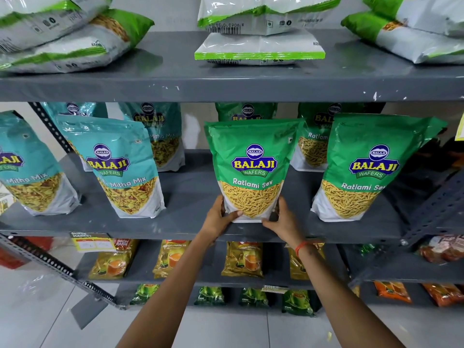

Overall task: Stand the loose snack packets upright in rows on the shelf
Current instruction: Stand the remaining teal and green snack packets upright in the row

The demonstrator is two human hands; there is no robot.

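Observation:
A green Ratlami Sev packet stands upright near the front of the grey middle shelf. My left hand grips its lower left corner and my right hand its lower right corner. A second green packet stands upright to the right, and two more green packets stand behind. To the left, teal Mitha Mix packets stand upright in front and behind, with another at the far left.
White and green packets lie flat in stacks on the upper shelf. Yellow tea packs fill the shelf below. A slotted metal upright runs along the right side. A price tag hangs on the middle shelf's front edge.

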